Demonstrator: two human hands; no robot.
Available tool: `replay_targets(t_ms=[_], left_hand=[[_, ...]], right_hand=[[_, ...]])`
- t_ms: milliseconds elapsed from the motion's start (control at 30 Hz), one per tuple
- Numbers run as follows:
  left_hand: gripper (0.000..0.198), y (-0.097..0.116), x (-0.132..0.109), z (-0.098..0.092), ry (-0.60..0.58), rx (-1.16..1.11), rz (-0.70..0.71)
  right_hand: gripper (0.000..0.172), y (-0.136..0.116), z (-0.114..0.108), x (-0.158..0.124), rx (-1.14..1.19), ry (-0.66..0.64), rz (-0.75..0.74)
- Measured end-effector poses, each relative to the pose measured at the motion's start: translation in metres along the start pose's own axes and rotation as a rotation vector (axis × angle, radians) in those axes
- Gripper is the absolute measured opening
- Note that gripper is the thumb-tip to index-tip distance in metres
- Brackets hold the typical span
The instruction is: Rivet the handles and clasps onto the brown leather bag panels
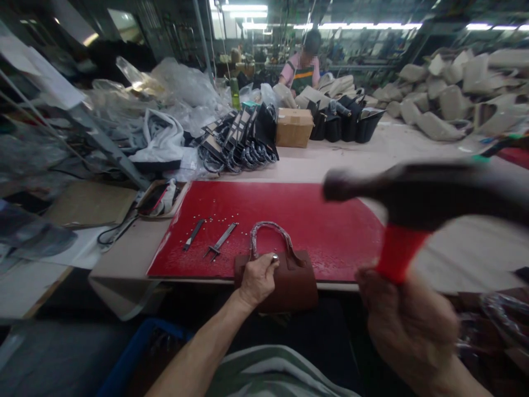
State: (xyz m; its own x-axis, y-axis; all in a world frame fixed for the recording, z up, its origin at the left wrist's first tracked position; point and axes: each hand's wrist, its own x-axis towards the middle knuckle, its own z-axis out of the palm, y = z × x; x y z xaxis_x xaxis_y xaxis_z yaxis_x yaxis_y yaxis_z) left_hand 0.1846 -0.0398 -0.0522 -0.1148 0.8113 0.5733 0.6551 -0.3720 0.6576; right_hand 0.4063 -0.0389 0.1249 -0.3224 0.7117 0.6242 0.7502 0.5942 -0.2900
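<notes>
My right hand (407,325) is wrapped round the red handle of a claw hammer (430,193), raised high at the right and blurred by motion. Below and to the left, my left hand (258,278) pinches a small metal punch (275,258), with only its shiny top end showing above the fingers. The hand rests on a brown handbag (295,281) lying at the near edge of a red board (248,198). A plastic-wrapped handle (268,225) arches from the bag onto the board. The punch's lower end is hidden by my fingers.
Left of the bag lie a pronged tool (221,241), a flat metal tool (193,235) and several tiny bits. Farther back are black bag pieces (248,138), a cardboard box (294,127) and beige pieces (450,94). A person (301,66) works behind the table.
</notes>
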Motion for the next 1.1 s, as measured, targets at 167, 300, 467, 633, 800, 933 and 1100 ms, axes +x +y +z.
replay_targets(t_ms=[167,300,467,633,800,933,1100], left_hand=[[0.016,0.001,0.001,-0.002,-0.022,-0.007,-0.007],[0.015,0.002,0.002,-0.002,-0.009,-0.021,0.004],[0.014,0.001,0.001,-0.002,0.001,0.000,0.040],[0.014,0.001,0.002,-0.005,-0.010,-0.013,0.045],[0.015,0.002,0.000,-0.005,-0.035,-0.017,0.062],[0.016,0.010,0.001,-0.013,-0.036,-0.092,-0.013],[0.020,0.011,0.035,-0.040,0.343,-0.177,-0.515]], right_hand=[[0.031,0.024,0.018,-0.021,-0.043,-0.531,-0.041],[0.035,0.054,0.032,-0.020,0.091,-0.599,0.300],[0.037,0.100,0.074,-0.024,0.103,-0.613,0.593],[0.037,0.098,0.103,-0.022,-0.154,-0.438,0.345],[0.054,0.048,0.131,-0.026,0.065,-0.511,0.011],[0.054,0.029,0.149,-0.036,0.119,-0.603,0.021],[0.058,0.032,0.148,-0.036,0.177,-0.575,0.057]])
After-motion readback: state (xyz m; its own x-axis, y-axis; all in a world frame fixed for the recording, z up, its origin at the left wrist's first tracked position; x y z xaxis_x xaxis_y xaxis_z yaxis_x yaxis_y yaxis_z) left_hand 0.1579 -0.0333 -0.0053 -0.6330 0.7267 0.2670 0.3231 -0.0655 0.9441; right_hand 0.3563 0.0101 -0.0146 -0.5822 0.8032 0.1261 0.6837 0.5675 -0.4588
